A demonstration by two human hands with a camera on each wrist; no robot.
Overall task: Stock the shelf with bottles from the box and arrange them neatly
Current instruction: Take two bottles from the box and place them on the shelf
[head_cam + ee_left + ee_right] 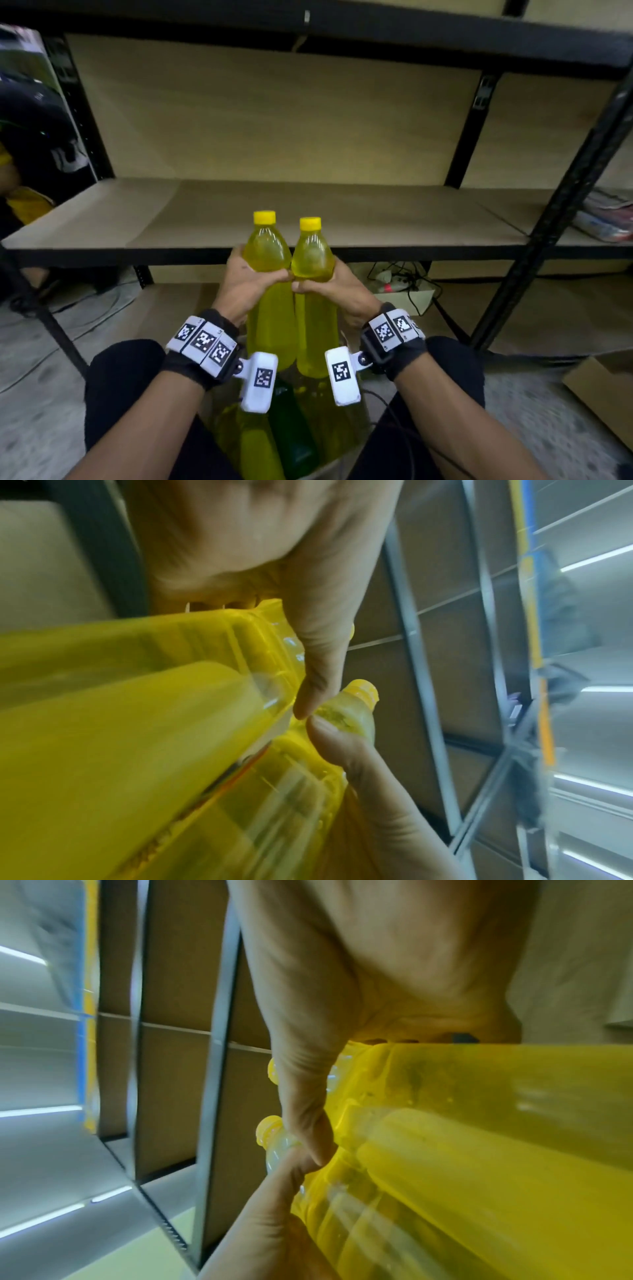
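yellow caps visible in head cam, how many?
2. One on the bottle in the left hand, one on the bottle in the right hand. Caps of bottles in the box below are hidden.

No words, brand names or numbers can be read anywhere. The only signs are black-and-white square code markers on the white wrist bands point(202, 342) and on the white camera housings point(263, 377) hanging from them. The bottles' labels are too blurred to read.
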